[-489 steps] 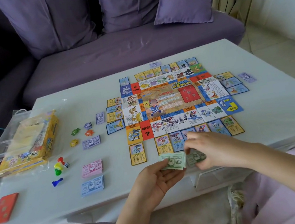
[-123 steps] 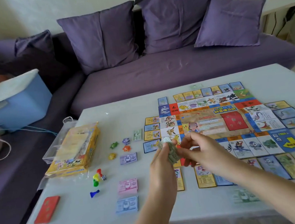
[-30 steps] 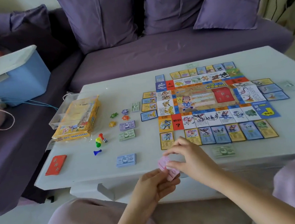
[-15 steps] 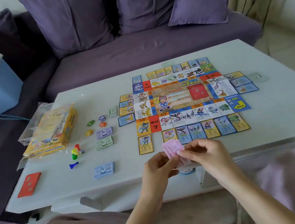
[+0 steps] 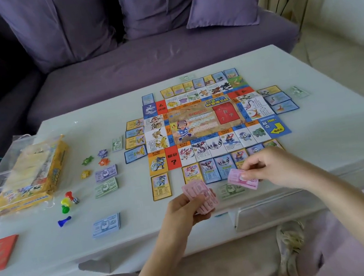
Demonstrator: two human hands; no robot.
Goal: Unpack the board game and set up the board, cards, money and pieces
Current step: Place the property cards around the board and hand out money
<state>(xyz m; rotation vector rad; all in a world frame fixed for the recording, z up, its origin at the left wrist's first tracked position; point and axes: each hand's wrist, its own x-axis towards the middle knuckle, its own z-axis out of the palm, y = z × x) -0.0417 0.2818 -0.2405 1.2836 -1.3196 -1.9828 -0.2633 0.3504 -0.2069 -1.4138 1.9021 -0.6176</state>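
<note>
The left hand [image 5: 182,215] grips a stack of pink notes [image 5: 200,197] above the near edge of the tabletop [image 5: 340,139], fingers curled round it. The stack's long axis slants from far-left to near-right. Just to its right, the right hand [image 5: 274,169] pinches a single pink note [image 5: 243,179] between thumb and fingers. This note lies roughly level, its long axis slanting the same way, over a green note [image 5: 230,190] on the tabletop. The board [image 5: 207,122] lies beyond, ringed with cards.
</note>
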